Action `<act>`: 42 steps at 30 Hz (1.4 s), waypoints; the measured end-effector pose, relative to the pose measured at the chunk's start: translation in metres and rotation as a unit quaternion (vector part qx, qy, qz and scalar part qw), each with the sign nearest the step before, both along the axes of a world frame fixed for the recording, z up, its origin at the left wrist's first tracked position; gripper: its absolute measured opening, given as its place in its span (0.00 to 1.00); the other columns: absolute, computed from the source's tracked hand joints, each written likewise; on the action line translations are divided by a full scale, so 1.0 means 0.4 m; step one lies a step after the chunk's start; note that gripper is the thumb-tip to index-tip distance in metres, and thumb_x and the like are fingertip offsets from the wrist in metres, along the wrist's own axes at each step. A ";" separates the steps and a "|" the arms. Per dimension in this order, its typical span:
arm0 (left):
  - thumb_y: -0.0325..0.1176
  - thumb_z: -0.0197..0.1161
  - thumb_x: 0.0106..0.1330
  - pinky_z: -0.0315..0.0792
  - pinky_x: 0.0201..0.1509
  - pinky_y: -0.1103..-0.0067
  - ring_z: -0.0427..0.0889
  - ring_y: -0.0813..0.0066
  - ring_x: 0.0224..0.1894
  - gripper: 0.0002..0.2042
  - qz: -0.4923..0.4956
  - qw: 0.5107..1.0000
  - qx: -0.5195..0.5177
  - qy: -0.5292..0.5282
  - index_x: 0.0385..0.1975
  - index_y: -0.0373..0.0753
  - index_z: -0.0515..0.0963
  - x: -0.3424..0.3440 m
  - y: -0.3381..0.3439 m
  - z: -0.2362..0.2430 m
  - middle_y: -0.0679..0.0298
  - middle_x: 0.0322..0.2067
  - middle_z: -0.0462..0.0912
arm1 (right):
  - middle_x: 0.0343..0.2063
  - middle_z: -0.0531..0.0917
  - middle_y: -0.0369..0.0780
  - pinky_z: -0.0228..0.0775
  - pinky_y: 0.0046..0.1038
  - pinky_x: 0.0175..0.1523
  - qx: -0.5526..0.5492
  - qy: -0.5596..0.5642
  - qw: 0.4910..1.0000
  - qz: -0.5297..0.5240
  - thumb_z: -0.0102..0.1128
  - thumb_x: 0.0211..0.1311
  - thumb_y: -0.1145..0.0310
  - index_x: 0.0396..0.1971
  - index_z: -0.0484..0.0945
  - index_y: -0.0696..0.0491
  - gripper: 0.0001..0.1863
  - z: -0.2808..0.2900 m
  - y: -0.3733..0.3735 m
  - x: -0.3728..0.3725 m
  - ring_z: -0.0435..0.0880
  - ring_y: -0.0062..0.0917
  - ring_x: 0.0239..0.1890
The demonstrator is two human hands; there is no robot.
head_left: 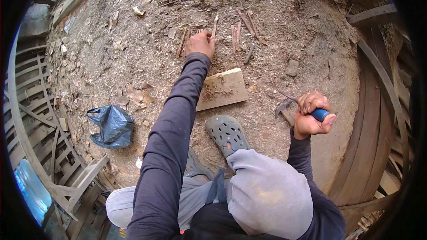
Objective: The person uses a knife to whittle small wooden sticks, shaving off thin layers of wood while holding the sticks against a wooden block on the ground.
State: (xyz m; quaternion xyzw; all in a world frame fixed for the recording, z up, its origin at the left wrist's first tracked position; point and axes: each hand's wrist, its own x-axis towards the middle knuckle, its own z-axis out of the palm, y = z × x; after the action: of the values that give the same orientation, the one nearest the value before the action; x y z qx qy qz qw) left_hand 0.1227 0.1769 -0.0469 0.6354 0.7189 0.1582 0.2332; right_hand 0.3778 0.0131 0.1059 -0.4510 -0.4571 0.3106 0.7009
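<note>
My left hand (200, 43) reaches out to a row of thin reddish-brown wooden sticks (236, 38) on the chip-strewn ground, fingers curled down among them; what they grip is hidden. A pale-tipped stick (215, 25) stands out just beside my fingertips. My right hand (313, 114) is closed round a blue-handled tool (321, 115) with a thin metal shaft pointing up-left. Just left of and below that hand lies a hammer (284, 110). A pale board (221, 90) with shavings on it lies between my hands and my feet.
A crumpled dark plastic bag (111, 126) lies at left. Curved wooden slatted pieces (31, 102) line the left edge, with blue plastic (33, 186) below. Long curved planks (369, 129) run along the right. My feet in grey clogs (227, 135) are below the board; a stone (292, 67) sits right of it.
</note>
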 end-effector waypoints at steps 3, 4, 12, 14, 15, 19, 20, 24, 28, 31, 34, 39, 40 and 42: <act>0.41 0.71 0.58 0.80 0.44 0.72 0.88 0.65 0.36 0.11 -0.005 1.000 -0.019 0.020 0.38 0.47 0.87 -0.001 0.008 -0.018 0.62 0.33 0.89 | 0.11 0.64 0.38 0.48 0.23 0.15 -0.012 -0.004 1.000 -0.002 0.37 0.68 0.36 0.13 0.63 0.55 0.36 -0.002 0.000 0.003 0.59 0.21 0.11; 0.40 0.70 0.58 0.80 0.45 0.72 0.88 0.64 0.35 0.10 0.006 1.000 -0.008 0.004 0.37 0.46 0.87 0.001 0.006 -0.017 0.61 0.32 0.89 | 0.11 0.63 0.38 0.47 0.23 0.16 -0.016 0.003 1.000 -0.001 0.37 0.68 0.36 0.13 0.63 0.55 0.36 -0.003 0.001 0.005 0.59 0.21 0.12; 0.36 0.66 0.59 0.81 0.40 0.76 0.89 0.70 0.32 0.12 0.042 0.994 0.046 -0.085 0.42 0.44 0.86 -0.001 -0.025 0.016 0.61 0.30 0.89 | 0.10 0.62 0.37 0.47 0.23 0.17 -0.033 0.012 0.999 -0.005 0.38 0.66 0.34 0.11 0.61 0.55 0.39 -0.001 0.001 -0.007 0.58 0.21 0.12; 0.34 0.65 0.60 0.81 0.42 0.75 0.88 0.68 0.32 0.12 0.022 0.989 0.035 -0.140 0.43 0.45 0.86 0.001 -0.031 0.026 0.59 0.30 0.88 | 0.10 0.62 0.37 0.47 0.24 0.17 -0.039 0.011 0.999 0.000 0.38 0.66 0.34 0.10 0.61 0.55 0.39 -0.001 -0.002 -0.008 0.58 0.21 0.12; 0.34 0.65 0.60 0.81 0.42 0.75 0.88 0.68 0.32 0.12 0.020 0.989 0.036 -0.139 0.43 0.45 0.86 0.002 -0.032 0.021 0.59 0.30 0.88 | 0.10 0.62 0.37 0.47 0.24 0.17 -0.045 0.008 0.999 -0.002 0.38 0.65 0.34 0.10 0.61 0.55 0.39 -0.001 -0.001 -0.011 0.59 0.21 0.13; 0.32 0.65 0.61 0.81 0.41 0.78 0.87 0.75 0.33 0.12 0.026 0.968 0.013 -0.249 0.45 0.43 0.85 0.007 -0.043 -0.008 0.61 0.31 0.88 | 0.10 0.62 0.37 0.46 0.24 0.17 -0.043 0.005 0.999 -0.008 0.38 0.66 0.34 0.10 0.61 0.55 0.39 -0.001 -0.004 -0.025 0.59 0.21 0.13; 0.31 0.65 0.62 0.80 0.41 0.78 0.86 0.78 0.33 0.13 0.036 0.953 -0.007 -0.301 0.46 0.42 0.85 0.003 -0.044 -0.016 0.62 0.31 0.88 | 0.10 0.62 0.37 0.46 0.24 0.17 -0.043 0.005 0.999 -0.009 0.38 0.66 0.34 0.10 0.61 0.55 0.39 -0.003 -0.004 -0.025 0.59 0.21 0.13; 0.31 0.62 0.69 0.81 0.38 0.81 0.83 0.81 0.38 0.16 0.082 0.826 -0.154 -0.536 0.55 0.41 0.79 -0.016 -0.057 -0.023 0.66 0.40 0.85 | 0.11 0.64 0.38 0.47 0.24 0.17 -0.039 0.023 0.999 -0.005 0.39 0.66 0.34 0.11 0.62 0.56 0.38 -0.009 -0.009 -0.018 0.60 0.21 0.14; 0.29 0.61 0.69 0.82 0.40 0.81 0.83 0.81 0.40 0.16 0.120 0.769 -0.214 -0.591 0.57 0.41 0.78 -0.029 -0.085 0.002 0.66 0.41 0.84 | 0.12 0.62 0.36 0.46 0.23 0.16 -0.025 0.001 0.999 0.027 0.33 0.69 0.36 0.15 0.63 0.54 0.36 -0.012 -0.001 -0.016 0.56 0.19 0.11; 0.29 0.60 0.69 0.83 0.41 0.80 0.83 0.80 0.41 0.17 0.124 0.761 -0.222 -0.597 0.57 0.41 0.77 -0.034 -0.106 0.028 0.65 0.41 0.84 | 0.11 0.63 0.37 0.49 0.24 0.17 -0.037 0.016 0.999 0.017 0.39 0.66 0.35 0.13 0.63 0.56 0.38 -0.004 0.000 -0.028 0.60 0.22 0.14; 0.30 0.59 0.69 0.83 0.42 0.80 0.83 0.80 0.41 0.17 0.121 0.756 -0.221 -0.604 0.57 0.41 0.77 -0.040 -0.127 0.057 0.65 0.41 0.84 | 0.12 0.64 0.37 0.49 0.24 0.17 -0.036 0.007 0.999 0.030 0.39 0.66 0.33 0.14 0.64 0.57 0.39 -0.002 -0.001 -0.032 0.60 0.22 0.14; 0.31 0.60 0.69 0.82 0.42 0.80 0.82 0.79 0.41 0.17 0.082 0.795 -0.194 -0.569 0.57 0.39 0.78 -0.036 -0.218 0.165 0.65 0.41 0.83 | 0.15 0.67 0.33 0.52 0.21 0.18 -0.090 -0.048 0.993 0.053 0.46 0.63 0.28 0.20 0.67 0.55 0.38 -0.005 0.008 -0.037 0.64 0.16 0.16; 0.31 0.61 0.69 0.82 0.42 0.80 0.83 0.79 0.41 0.16 0.077 0.813 -0.181 -0.548 0.56 0.38 0.79 -0.033 -0.244 0.185 0.64 0.41 0.84 | 0.17 0.68 0.32 0.53 0.20 0.19 -0.111 -0.117 0.985 0.064 0.49 0.62 0.27 0.22 0.69 0.53 0.38 -0.011 0.019 -0.031 0.65 0.14 0.17; 0.30 0.62 0.68 0.82 0.41 0.80 0.83 0.78 0.41 0.15 0.061 0.842 -0.136 -0.519 0.54 0.36 0.80 -0.026 -0.295 0.240 0.63 0.42 0.85 | 0.21 0.71 0.30 0.59 0.17 0.24 -0.142 -0.184 0.971 0.052 0.64 0.60 0.37 0.32 0.76 0.52 0.29 0.008 0.065 -0.076 0.68 0.12 0.20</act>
State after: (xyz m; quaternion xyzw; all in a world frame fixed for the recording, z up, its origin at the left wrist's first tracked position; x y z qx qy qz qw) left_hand 0.1122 0.0589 0.0491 0.3770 0.5445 0.3793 0.6462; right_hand 0.3473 0.0391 0.1089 -0.5711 -0.5522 0.3199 0.5163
